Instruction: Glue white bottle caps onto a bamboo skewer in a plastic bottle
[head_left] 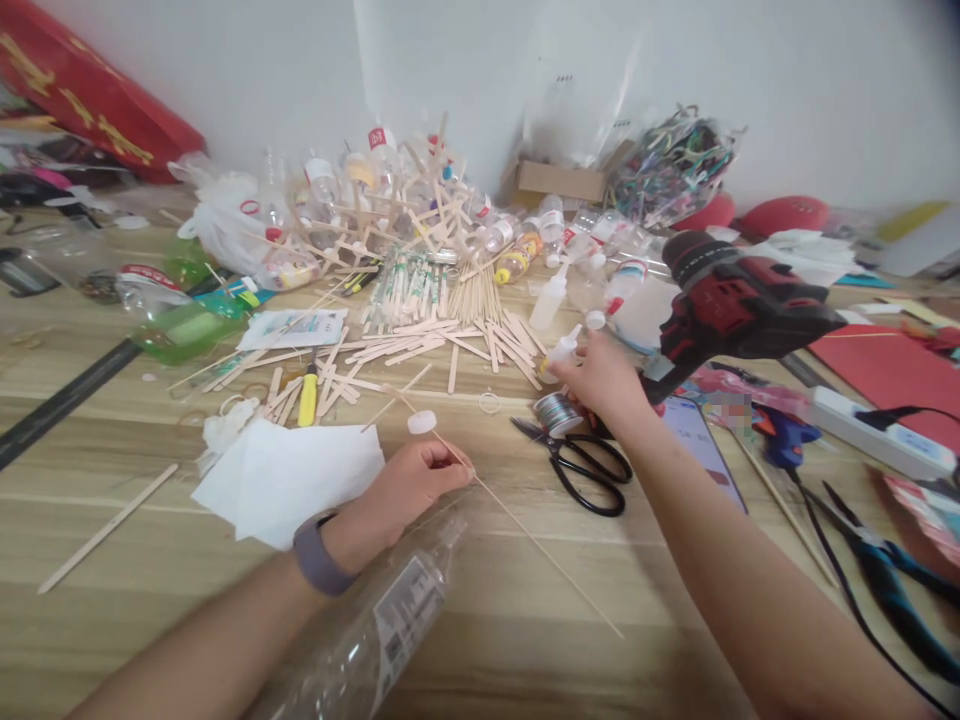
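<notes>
Left grip (414, 484) on thin stick (517, 523)

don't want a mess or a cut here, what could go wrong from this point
The left hand pinches a thin stick with a white disc on it; the stick looks slender and might bend or snap. The right hand is at a small bottle close to the drill, so a bump could tip the drill. Uncovered scissors lie near that hand, and a careless move might bring a finger onto the blades.
</notes>
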